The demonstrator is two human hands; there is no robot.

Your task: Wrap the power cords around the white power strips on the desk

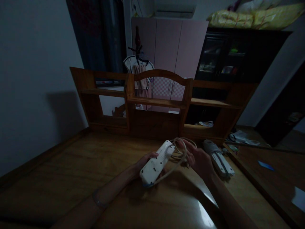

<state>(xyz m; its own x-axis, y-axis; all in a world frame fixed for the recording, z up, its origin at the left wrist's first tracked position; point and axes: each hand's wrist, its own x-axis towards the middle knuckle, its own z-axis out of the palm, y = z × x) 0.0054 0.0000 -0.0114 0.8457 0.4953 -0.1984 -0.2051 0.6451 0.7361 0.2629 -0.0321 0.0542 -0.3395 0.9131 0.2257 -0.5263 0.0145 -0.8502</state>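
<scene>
A white power strip (157, 163), its screw-studded underside facing up, is tilted above the wooden table. My left hand (145, 162) is closed around its left side, with the fingers partly hidden beneath it. A pale cord (183, 156) runs along the strip and loops at its far end. At that loop, my right hand (196, 157) has its fingers bent around the cord; the fingertips are dim and partly hidden. To the right of this hand lies a second white power strip (220, 160) with its grey cord wound around it.
A wooden shelf unit (157, 101) spans the back of the table (107, 159). The left wall (43, 95) borders the table. On the lower surface at right are a blue card (265, 165) and a white sheet (299, 197). Plastic bags (243, 138) lie behind.
</scene>
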